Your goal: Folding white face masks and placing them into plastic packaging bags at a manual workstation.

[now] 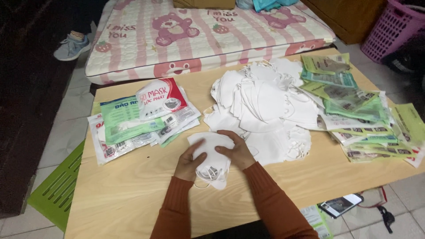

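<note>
Both my hands hold one folded white face mask (pixel 211 155) over the light wooden table (pixel 133 194). My left hand (pixel 188 163) grips its left side and my right hand (pixel 237 150) lies over its right side. The ear loops hang out near the lower edge. Just beyond my hands is a big heap of loose white masks (pixel 261 108). To the left lies a stack of sealed mask packets (pixel 141 117), green, white and red. At the right is a spread of empty green and yellow packets (pixel 363 115).
A pink and white mattress (pixel 208 35) with bear pictures lies behind the table. A pink laundry basket (pixel 392 28) stands at top right. A green slatted panel (pixel 57 186) leans at the left. A phone (pixel 341 204) lies on the tiled floor. A person's shoe (pixel 71 46) shows at top left.
</note>
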